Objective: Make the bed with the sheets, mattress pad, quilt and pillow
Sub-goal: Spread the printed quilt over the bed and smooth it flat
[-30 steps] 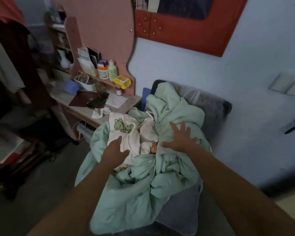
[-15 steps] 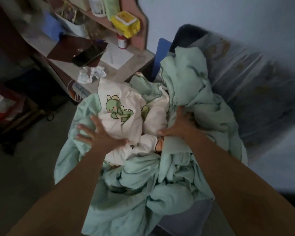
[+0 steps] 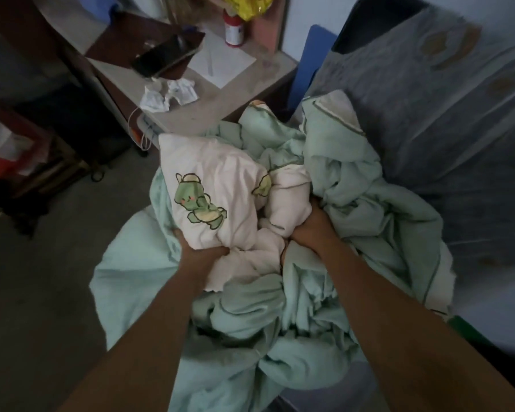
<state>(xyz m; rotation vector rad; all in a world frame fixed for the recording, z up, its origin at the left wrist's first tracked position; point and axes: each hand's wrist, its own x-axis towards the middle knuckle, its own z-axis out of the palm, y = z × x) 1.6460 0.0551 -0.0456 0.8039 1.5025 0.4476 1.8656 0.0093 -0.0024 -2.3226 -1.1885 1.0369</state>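
Note:
A white pillow (image 3: pixel 220 185) with a green cartoon dinosaur lies on top of a crumpled mint-green quilt (image 3: pixel 354 221) heaped at the bed's left edge. My left hand (image 3: pixel 197 251) grips the pillow's lower left side, thumb curled over the fabric and fingers hidden beneath. My right hand (image 3: pixel 306 230) is pushed in between the pillow's right side and the quilt, its fingers buried in the cloth. To the right, the mattress (image 3: pixel 446 114) under a grey-blue patterned cover is partly bare.
A wooden desk (image 3: pixel 244 93) stands just beyond the pile, carrying a dark phone (image 3: pixel 167 53), a white paper, crumpled tissues (image 3: pixel 168 93) and a small red-capped bottle (image 3: pixel 234 28). Grey floor (image 3: pixel 42 292) lies to the left, with dark furniture at the far left.
The view has closed in on the pile. Both hands went from lying spread on the bedding to digging in at the pillow's two sides, the left one now gripping its edge.

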